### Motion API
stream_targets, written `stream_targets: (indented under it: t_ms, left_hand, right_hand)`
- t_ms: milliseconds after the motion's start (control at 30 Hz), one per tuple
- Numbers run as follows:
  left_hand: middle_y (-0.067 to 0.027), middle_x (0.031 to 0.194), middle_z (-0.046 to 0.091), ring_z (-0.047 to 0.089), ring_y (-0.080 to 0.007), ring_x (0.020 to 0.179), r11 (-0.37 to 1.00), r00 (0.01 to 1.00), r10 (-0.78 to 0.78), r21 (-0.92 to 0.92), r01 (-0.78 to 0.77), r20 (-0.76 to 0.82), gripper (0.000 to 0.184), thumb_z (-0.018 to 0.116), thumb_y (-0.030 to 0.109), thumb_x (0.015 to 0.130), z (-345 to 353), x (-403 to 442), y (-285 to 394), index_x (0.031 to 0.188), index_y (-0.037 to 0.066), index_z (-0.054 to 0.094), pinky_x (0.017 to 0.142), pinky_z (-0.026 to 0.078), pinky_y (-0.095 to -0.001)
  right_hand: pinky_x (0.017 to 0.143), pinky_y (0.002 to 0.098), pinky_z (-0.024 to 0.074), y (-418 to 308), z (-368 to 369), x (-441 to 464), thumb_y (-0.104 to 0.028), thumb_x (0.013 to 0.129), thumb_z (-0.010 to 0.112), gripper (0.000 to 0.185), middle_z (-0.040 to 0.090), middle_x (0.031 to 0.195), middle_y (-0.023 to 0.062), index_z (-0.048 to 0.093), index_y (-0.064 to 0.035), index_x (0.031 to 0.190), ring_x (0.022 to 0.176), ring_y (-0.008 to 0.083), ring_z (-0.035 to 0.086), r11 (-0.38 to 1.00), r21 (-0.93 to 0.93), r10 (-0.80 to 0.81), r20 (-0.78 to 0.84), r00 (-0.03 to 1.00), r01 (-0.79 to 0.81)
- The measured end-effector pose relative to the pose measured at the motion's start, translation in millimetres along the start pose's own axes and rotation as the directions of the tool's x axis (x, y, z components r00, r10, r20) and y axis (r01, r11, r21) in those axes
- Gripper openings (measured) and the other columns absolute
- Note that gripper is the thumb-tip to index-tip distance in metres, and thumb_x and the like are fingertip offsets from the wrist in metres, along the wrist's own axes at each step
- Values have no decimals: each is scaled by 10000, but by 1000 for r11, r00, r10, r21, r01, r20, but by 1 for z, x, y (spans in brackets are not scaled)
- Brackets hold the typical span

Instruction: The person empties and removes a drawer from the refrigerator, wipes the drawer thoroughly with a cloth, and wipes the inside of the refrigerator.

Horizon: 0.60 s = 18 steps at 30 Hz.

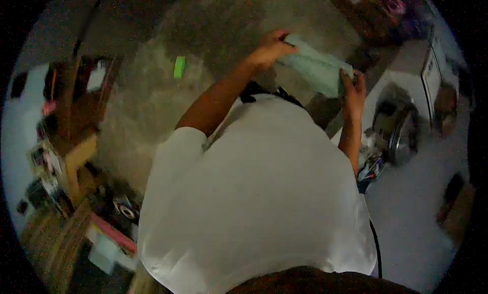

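A pale green cloth (pixel 315 65) is stretched between my two hands, in front of my body and above the floor. My left hand (pixel 273 51) pinches its left end between thumb and fingers. At the right end, my right hand (pixel 354 88) grips the lower right corner, fingers curled over the edge. The cloth looks thin and flat, and motion and dim light blur its surface.
A bright green block-like object (pixel 179 67) lies on the concrete-looking floor (pixel 147 90). To the right is a white front-loading machine with a round door (pixel 399 128). Wooden furniture (pixel 81 151) with assorted items lines the left side.
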<state>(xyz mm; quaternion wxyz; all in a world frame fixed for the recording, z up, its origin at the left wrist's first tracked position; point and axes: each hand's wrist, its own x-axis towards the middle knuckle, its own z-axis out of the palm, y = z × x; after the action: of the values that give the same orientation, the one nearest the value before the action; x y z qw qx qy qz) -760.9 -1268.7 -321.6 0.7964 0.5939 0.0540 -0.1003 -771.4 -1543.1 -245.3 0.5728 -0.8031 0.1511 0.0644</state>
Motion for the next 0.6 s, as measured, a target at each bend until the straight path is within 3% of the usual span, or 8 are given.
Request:
stream_targets:
  t_ms: [167, 200, 233, 367, 467, 533, 567, 600]
  left_hand:
    - [-123, 1143, 639, 595, -269, 1047, 968, 926, -229, -174, 183, -301, 529, 783, 121, 777, -134, 16, -13, 1252, 2, 584, 921, 471, -375]
    - [-125, 1138, 642, 594, -268, 1047, 949, 893, -280, -239, 204, -352, 531, 784, 119, 774, -148, 11, -7, 1252, 3, 584, 923, 470, -375]
    - [-119, 1142, 635, 590, -264, 1061, 986, 877, -137, 23, 166, -460, 546, 793, 116, 759, -161, 3, 40, 1250, 8, 580, 929, 470, -378]
    - [-92, 1217, 589, 602, -218, 1056, 886, 748, 306, 463, 3, -589, 581, 755, 7, 736, -118, -63, 189, 1275, 19, 539, 925, 479, -327]
    - [-73, 1230, 586, 616, -183, 1022, 718, 543, 666, 636, -282, -511, 560, 677, -93, 739, -106, -47, 232, 1270, 17, 539, 908, 486, -283]
    - [-93, 1167, 619, 610, -230, 1088, 858, 566, 431, 124, -499, -703, 482, 693, -5, 781, -223, 8, 250, 1248, 35, 579, 978, 471, -331]
    - [-93, 1167, 619, 610, -230, 1088, 846, 549, 449, 138, -515, -706, 482, 693, -5, 781, -247, 6, 255, 1248, 35, 579, 978, 471, -331]
    - [-73, 1130, 635, 616, -194, 1028, 798, 515, 602, 488, -355, -610, 381, 607, -37, 804, -260, 11, 260, 1181, 20, 618, 908, 486, -305]
  right_hand:
    - [1018, 370, 430, -62, 128, 79, -134, 844, 740, 525, 592, 1306, 111, 534, -67, 1322, 1204, 249, 552, 975, -213, 122, 280, 952, -62]
    - [1009, 387, 444, -62, 148, 105, -96, 819, 752, 591, 584, 1315, 121, 508, -74, 1357, 1204, 252, 550, 995, -77, 91, 392, 916, -65]
    - [1000, 404, 458, -65, 164, 125, -57, 795, 764, 661, 577, 1325, 130, 483, -80, 1393, 1203, 254, 547, 994, 67, 38, 487, 872, -80]
    - [980, 411, 480, -200, 163, 90, 18, 748, 769, 787, 583, 1306, 125, 439, -117, 1449, 1208, 255, 542, 742, 431, -665, 376, 646, 513]
    - [1002, 393, 461, -246, 190, 133, 25, 781, 665, 702, 582, 1283, 134, 436, -60, 1439, 1164, 251, 563, 642, 390, -763, 241, 600, 660]
    - [1022, 372, 445, -279, 260, 184, 60, 789, 588, 625, 610, 1226, 136, 482, -35, 1398, 1157, 238, 572, 661, 488, -749, 397, 530, 570]
    - [1035, 357, 435, -281, 292, 199, 94, 786, 545, 587, 638, 1178, 135, 529, -29, 1360, 1164, 227, 574, 724, 561, -690, 594, 414, 401]
    - [1035, 357, 435, -290, 320, 208, 94, 786, 545, 587, 638, 1178, 135, 529, -29, 1360, 1164, 227, 574, 719, 570, -695, 599, 397, 399]
